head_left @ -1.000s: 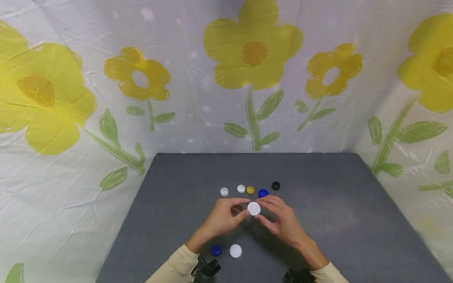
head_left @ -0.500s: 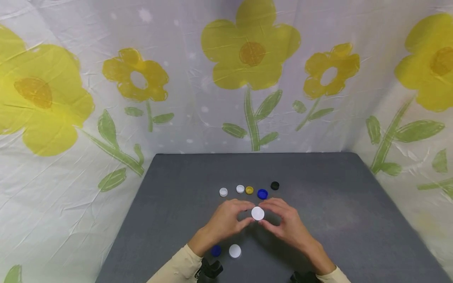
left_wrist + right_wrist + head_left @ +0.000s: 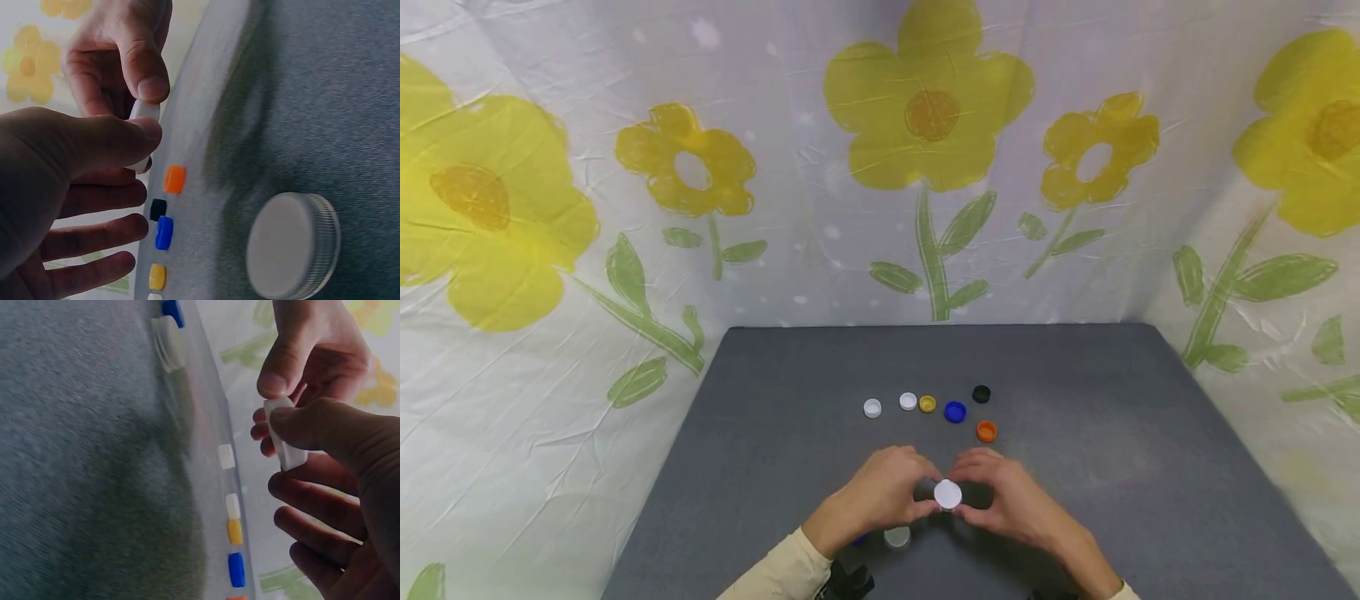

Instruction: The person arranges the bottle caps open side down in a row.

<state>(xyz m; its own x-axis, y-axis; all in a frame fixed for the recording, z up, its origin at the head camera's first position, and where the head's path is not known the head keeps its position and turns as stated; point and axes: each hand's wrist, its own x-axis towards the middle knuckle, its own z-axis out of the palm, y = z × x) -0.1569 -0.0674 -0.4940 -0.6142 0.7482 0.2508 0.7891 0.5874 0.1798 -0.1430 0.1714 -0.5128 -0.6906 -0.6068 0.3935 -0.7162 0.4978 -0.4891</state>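
Both hands hold one white bottle cap [image 3: 947,494] up above the grey table, its flat top facing the head camera. My left hand [image 3: 886,492] pinches its left side between thumb and fingers, and my right hand [image 3: 1015,504] pinches the right side. In the left wrist view the cap [image 3: 145,110] shows edge-on under both thumbs, and the other left fingers stretch out loosely. Seen from the right wrist, the cap [image 3: 284,444] is tilted between the two thumbs. A larger white lid [image 3: 897,537] with a ribbed edge lies on the table below my left hand.
Beyond the hands, a loose row on the table [image 3: 790,375] has two white caps [image 3: 872,407], a yellow cap [image 3: 927,404], a blue cap [image 3: 955,412] and a black cap [image 3: 981,394]. An orange cap [image 3: 987,431] lies nearer. Another blue cap [image 3: 859,541] is mostly hidden by my left wrist.
Both hands have come closer to the body and slightly right with the white cap. The orange cap has come into sight; the near blue cap and large white lid are now partly covered.
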